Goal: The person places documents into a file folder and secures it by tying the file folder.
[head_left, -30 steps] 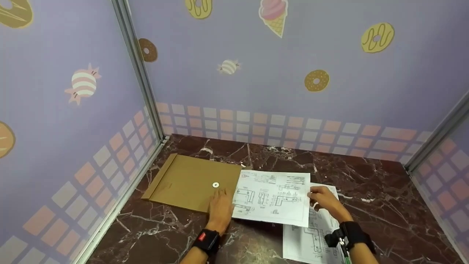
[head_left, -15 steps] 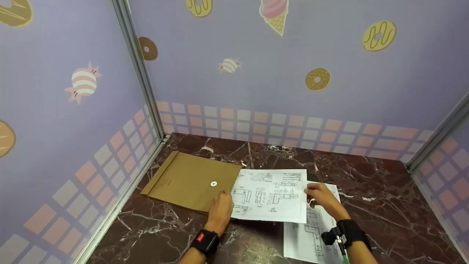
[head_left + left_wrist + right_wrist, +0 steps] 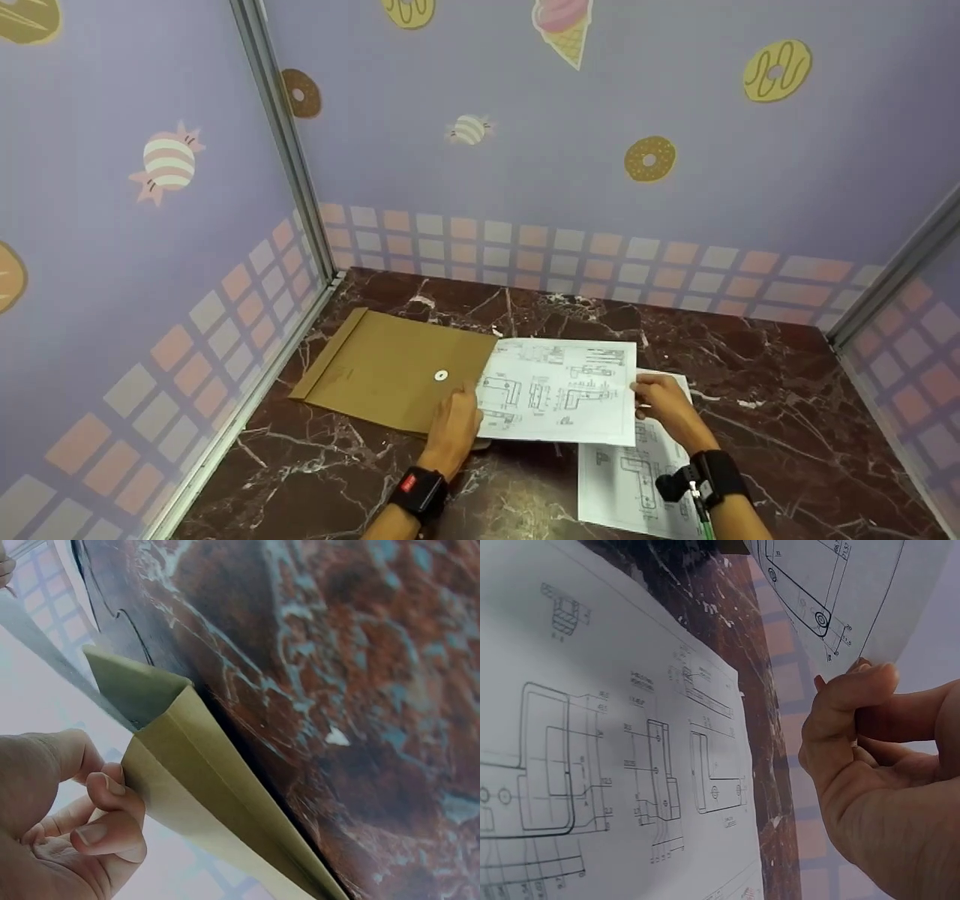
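A brown paper document envelope [image 3: 397, 367] with a white button lies on the left of the table. My left hand [image 3: 454, 424] pinches the upper layer at its right edge, and the left wrist view shows the folded side of the envelope [image 3: 202, 765] and its mouth standing apart. My right hand [image 3: 666, 405] pinches the right edge of a white sheet with technical drawings [image 3: 559, 394]. The sheet's left end meets the envelope's mouth; how far it reaches inside is hidden. A second drawing sheet [image 3: 630, 495] lies on the table, partly under the held sheet and right hand.
The dark red marbled tabletop [image 3: 300, 472] ends at patterned walls at the back [image 3: 555, 172] and both sides. A metal corner post [image 3: 289, 135] stands at the back left. Each wrist wears a black strap, and a green cable [image 3: 706, 525] runs along the right one.
My left fingers have gone from lying flat on the envelope to pinching its edge, which is raised a little. The held sheet shifted slightly left, then back right and up with my right hand.
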Motion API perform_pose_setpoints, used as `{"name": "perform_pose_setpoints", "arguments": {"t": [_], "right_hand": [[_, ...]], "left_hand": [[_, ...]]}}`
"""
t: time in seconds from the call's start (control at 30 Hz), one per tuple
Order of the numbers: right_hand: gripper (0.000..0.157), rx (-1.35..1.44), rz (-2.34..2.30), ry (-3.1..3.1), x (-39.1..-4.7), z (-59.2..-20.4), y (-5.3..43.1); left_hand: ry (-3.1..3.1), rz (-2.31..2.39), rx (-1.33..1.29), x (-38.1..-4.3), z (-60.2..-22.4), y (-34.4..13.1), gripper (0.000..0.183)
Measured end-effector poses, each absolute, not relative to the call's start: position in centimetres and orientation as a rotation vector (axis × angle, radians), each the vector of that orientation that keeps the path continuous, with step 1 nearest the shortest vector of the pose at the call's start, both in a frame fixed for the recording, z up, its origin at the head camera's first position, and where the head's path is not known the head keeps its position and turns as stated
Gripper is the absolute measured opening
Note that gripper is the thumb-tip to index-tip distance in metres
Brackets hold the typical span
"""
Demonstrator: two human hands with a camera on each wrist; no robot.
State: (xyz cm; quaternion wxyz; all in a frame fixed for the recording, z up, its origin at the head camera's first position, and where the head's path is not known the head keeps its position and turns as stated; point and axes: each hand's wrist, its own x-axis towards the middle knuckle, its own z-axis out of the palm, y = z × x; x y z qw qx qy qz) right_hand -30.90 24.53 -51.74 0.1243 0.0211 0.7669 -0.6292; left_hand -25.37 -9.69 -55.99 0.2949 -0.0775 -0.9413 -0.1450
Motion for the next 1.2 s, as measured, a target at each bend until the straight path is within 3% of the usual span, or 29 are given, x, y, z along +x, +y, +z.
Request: {"name": "perform_pose_setpoints", "arguments": {"t": [0.57, 0.93, 1.2], "right_hand": [[0.02, 0.078, -1.974, 2.042, -30.6, -51.7, 25.4], [0.015, -0.013, -1.897, 2.067, -30.5, -51.7, 23.3], [0.022, -0.019, -1.869, 2.092, -30.5, -51.9, 21.8]], "left_hand": [[-2.589, -0.487, -0.17, -24.9, -55.6, -9.5, 0.013], [-2.588, -0.533, -0.261, -24.7, -55.2, -8.9, 0.018], [-2.589, -0.526, -0.23, -24.6, -55.2, -8.7, 0.016]]}}
